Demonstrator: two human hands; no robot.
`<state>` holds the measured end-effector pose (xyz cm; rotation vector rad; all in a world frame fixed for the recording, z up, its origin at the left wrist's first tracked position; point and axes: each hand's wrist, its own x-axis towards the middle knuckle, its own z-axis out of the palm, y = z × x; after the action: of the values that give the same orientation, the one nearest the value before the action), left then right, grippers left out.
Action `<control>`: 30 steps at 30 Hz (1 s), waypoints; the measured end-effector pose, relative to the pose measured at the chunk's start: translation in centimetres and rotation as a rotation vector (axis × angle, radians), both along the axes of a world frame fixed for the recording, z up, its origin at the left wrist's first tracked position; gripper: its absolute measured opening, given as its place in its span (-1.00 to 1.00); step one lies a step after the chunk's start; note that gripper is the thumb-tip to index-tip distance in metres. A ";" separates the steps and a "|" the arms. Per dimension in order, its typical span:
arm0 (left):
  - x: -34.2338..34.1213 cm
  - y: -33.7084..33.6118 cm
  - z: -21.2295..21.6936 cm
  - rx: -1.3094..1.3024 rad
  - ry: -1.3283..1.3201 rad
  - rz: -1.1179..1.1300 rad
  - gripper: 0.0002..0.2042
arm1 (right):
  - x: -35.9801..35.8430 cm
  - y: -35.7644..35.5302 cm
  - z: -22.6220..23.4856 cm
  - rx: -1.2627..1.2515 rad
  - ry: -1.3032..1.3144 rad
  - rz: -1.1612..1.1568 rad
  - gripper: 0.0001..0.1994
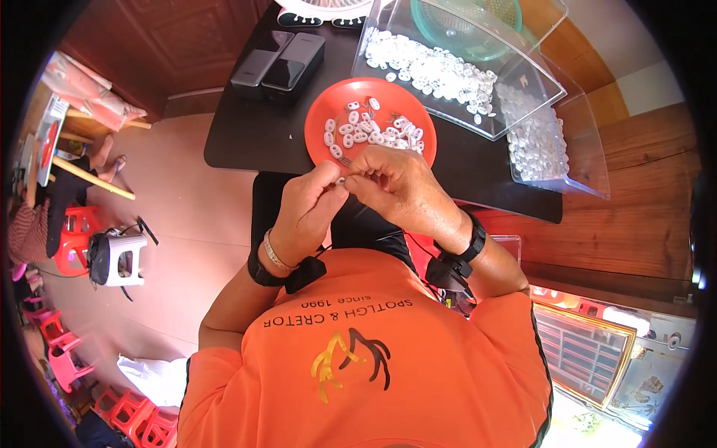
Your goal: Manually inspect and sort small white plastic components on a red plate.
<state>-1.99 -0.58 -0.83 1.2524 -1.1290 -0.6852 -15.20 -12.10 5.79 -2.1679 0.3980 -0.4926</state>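
Just in front of a round orange plate, my two hands meet with the fingertips together. My left hand is closed in a pinch on a small whitish piece, mostly covered by the fingers. Touching the same spot, my right hand is closed too, thumb and forefinger pressed together; what it pinches is too small and hidden to make out. On the plate lie many small white oval pieces with two holes each, and some thin, dark metal-looking bits among them.
Behind the plate, a clear plastic bin holds many white oval pieces; another clear bin with similar pieces stands right. Two grey-black devices lie on the dark table. A green basket is at the back. Red stools stand left.
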 end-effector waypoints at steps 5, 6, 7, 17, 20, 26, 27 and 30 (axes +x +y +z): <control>0.2 0.3 0.6 0.088 0.198 -0.026 -0.86 | 0.7 -2.7 0.3 -0.315 0.041 0.094 -0.92; 0.4 0.4 0.6 0.100 0.249 -0.023 -0.87 | 1.2 -4.2 0.1 -0.480 0.056 0.017 -0.91; 0.6 0.5 0.6 0.111 0.301 -0.019 -0.88 | 1.9 -5.6 -0.2 -0.561 0.108 -0.032 -0.90; 1.5 1.2 -0.2 0.126 0.382 0.001 -0.88 | 4.9 -11.3 -3.6 -0.970 0.379 0.149 -0.90; 1.4 1.1 -0.1 0.142 0.387 -0.001 -0.88 | 5.2 -11.4 -4.0 -1.006 0.411 0.138 -0.92; 1.5 0.8 0.1 0.148 0.372 -0.016 -0.87 | 5.2 -11.6 -4.5 -1.014 0.361 0.114 -0.86; 1.5 0.9 0.0 0.165 0.371 -0.017 -0.87 | 5.1 -11.5 -4.4 -1.000 0.346 0.101 -0.85; 1.5 1.0 0.2 0.186 0.359 -0.016 -0.87 | 5.2 -12.1 -4.4 -0.981 0.349 0.113 -0.87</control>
<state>-0.52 0.43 -0.64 1.2153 -0.7937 -1.0007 -10.04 -24.16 1.35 -3.2287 0.2273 -0.2533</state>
